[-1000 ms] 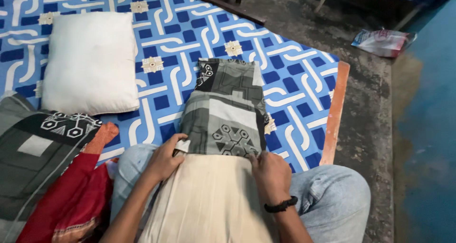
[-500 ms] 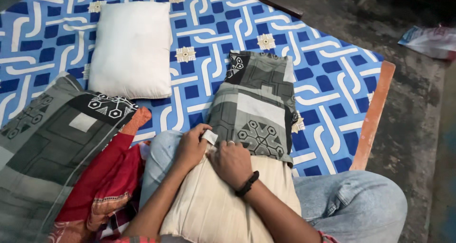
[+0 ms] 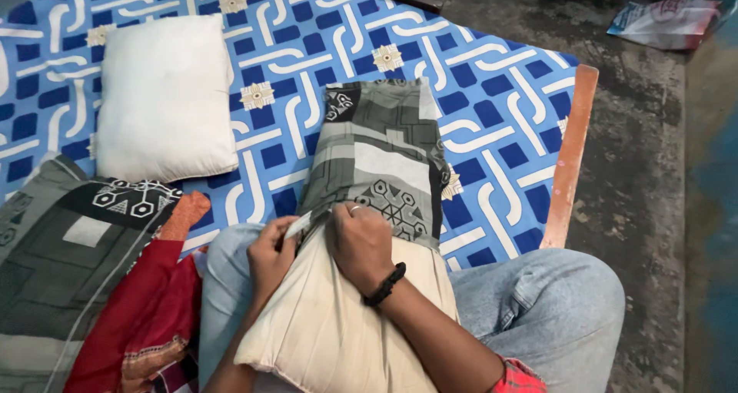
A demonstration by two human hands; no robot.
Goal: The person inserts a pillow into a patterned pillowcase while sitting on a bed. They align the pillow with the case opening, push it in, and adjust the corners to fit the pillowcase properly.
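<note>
A cream pillow (image 3: 338, 324) lies on my lap, its far end inside a grey patterned pillowcase (image 3: 380, 159) that stretches away over the bed. My left hand (image 3: 269, 256) pinches the near left edge of the pillowcase, where a white strip of its opening shows. My right hand (image 3: 360, 243), with a ring and a black wristband, presses on the pillow's top right at the case's opening, fingers curled into the fabric. My knees in light blue jeans (image 3: 550, 308) sit either side of the pillow.
A bare white pillow (image 3: 165, 101) rests on the blue-and-white patterned sheet (image 3: 492, 93). A second grey patterned cloth (image 3: 54, 255) and a red cloth (image 3: 146, 316) lie at my left. The bed's orange wooden edge (image 3: 570, 147) borders a dark floor with a plastic packet (image 3: 665, 20).
My right hand has crossed from the pillow's right side to its left, close to my left hand. Both hands now bunch the pillowcase opening at the pillow's left corner.
</note>
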